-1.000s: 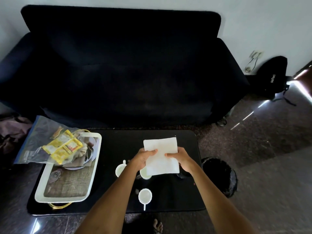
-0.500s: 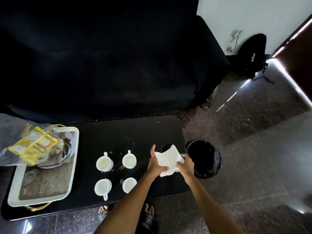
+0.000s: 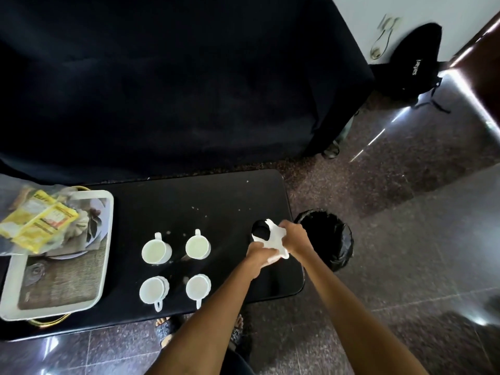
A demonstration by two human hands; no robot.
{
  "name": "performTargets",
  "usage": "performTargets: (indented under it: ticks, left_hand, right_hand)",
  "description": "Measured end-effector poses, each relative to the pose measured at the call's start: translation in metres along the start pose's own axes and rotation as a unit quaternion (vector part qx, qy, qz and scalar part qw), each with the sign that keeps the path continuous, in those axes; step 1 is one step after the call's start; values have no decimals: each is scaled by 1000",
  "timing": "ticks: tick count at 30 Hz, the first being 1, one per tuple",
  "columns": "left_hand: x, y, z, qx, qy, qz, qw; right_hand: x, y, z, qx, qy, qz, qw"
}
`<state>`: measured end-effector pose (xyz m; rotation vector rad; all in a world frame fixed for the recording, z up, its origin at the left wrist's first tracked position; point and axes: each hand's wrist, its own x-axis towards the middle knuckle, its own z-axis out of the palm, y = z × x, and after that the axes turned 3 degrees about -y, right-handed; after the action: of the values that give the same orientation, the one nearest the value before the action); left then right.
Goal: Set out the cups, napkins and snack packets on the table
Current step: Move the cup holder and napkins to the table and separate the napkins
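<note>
White napkin point(image 3: 274, 240) is gripped by both the left hand point(image 3: 261, 255) and the right hand point(image 3: 293, 236) over a black holder point(image 3: 260, 230) on the table point(image 3: 230, 193). Four white cups point(image 3: 174, 266) stand nearby; yellow snack packets point(image 3: 40, 220) lie in a bag on the tray point(image 3: 107, 231).

White lettering "safari" runs down the black backpack point(image 3: 414, 60) by the wall; the yellow snack packets point(image 3: 40, 223) carry print that seems too blurred to read
</note>
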<state>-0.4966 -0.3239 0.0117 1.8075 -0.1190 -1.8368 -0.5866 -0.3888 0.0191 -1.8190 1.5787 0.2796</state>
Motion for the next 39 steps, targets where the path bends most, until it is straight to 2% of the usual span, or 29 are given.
performTargets:
  ticks: [3, 7, 11, 15, 18, 23, 26, 29, 33, 39]
  left_hand:
    - [0, 5, 8, -91, -18, -23, 995]
    - [13, 6, 10, -141, -41, -47, 988]
    - [14, 8, 5, -197, -47, -100, 974]
    - [20, 11, 2, -173, -19, -78, 982]
    - [26, 12, -3, -126, 13, -92, 988]
    - [33, 11, -2, -80, -17, -91, 992]
    - [29, 9, -5, -51, -5, -83, 995]
    - [24, 6, -16, -13, 31, -55, 998]
    - [16, 15, -36, 48, 115, 37, 991]
    - [-21, 42, -79, 151, 181, 159, 959]
  right_hand:
    - [18, -5, -5, -80, -34, -32, 996]
    - [42, -14, -8, -151, -63, -49, 985]
    - [46, -21, -3, -143, -5, -67, 987]
    - [33, -18, 9, -31, 80, 0, 996]
    - [25, -11, 14, 14, 102, 39, 994]
    - [28, -7, 17, -9, 103, 13, 995]
    - [29, -11, 14, -35, 87, 10, 996]
    - [23, -19, 11, -51, 114, -11, 992]
    - [12, -39, 5, -97, 116, -92, 984]
    - [-13, -101, 13, -46, 100, -158, 981]
